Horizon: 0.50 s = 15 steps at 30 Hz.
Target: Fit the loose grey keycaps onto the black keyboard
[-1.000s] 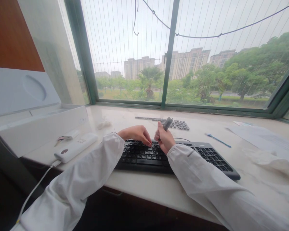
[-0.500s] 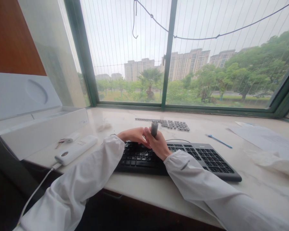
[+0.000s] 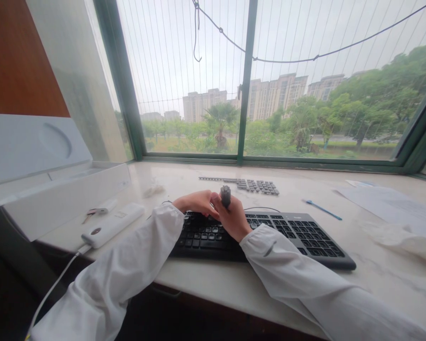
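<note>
Two forearms in white sleeves reach in from the near left and near right and converge over the left half of one black keyboard (image 3: 319,239), which lies on the desk (image 3: 199,272) close to its near edge. The left hand (image 3: 195,202) is bent at the wrist, its back upward and its fingers curving right and down toward the keys; whether those fingers pinch anything cannot be told. The right hand (image 3: 234,220) is closed in a fist around one dark grey tool handle (image 3: 226,195), whose end stands up above the thumb; its lower end is hidden. The hands overlap in view, so contact between them is unclear.

On the far side of the keyboard lie dark loose keycaps (image 3: 261,186) in rows, too small to count. To the right are one blue stick (image 3: 322,209), papers (image 3: 379,201) and one crumpled whitish sheet (image 3: 401,239). To the left sit one white power bank (image 3: 113,225) with one white cable (image 3: 53,288) plugged in, one small white gadget (image 3: 107,206) beyond it, and one open white box (image 3: 74,196).
</note>
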### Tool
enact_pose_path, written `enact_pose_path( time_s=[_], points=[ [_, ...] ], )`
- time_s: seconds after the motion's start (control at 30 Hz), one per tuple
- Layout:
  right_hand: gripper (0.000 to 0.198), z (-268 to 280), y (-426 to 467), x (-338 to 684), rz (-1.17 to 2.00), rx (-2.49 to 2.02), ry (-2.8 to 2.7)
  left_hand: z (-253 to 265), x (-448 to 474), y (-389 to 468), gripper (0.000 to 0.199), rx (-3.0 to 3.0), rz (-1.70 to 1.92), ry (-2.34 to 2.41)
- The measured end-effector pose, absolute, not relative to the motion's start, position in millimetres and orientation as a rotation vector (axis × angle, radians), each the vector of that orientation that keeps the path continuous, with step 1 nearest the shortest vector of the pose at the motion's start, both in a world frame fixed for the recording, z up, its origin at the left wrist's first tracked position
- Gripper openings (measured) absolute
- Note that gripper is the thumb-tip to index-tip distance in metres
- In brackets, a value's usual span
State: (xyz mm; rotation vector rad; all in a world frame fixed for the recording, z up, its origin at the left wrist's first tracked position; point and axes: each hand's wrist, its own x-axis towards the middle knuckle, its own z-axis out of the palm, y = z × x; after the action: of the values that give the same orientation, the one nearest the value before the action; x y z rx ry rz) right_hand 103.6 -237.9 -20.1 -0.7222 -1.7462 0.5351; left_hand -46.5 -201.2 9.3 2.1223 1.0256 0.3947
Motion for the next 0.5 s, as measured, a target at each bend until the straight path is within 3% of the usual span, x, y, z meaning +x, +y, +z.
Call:
enact_pose_path(
  time_s=[0.5],
  points=[
    [0.033,-16.7,-246.7,103.5,0.527,-0.671,-1.859,13.0,-50.0,-199.9,0.010,2.089,0.346,1.151]
  ],
)
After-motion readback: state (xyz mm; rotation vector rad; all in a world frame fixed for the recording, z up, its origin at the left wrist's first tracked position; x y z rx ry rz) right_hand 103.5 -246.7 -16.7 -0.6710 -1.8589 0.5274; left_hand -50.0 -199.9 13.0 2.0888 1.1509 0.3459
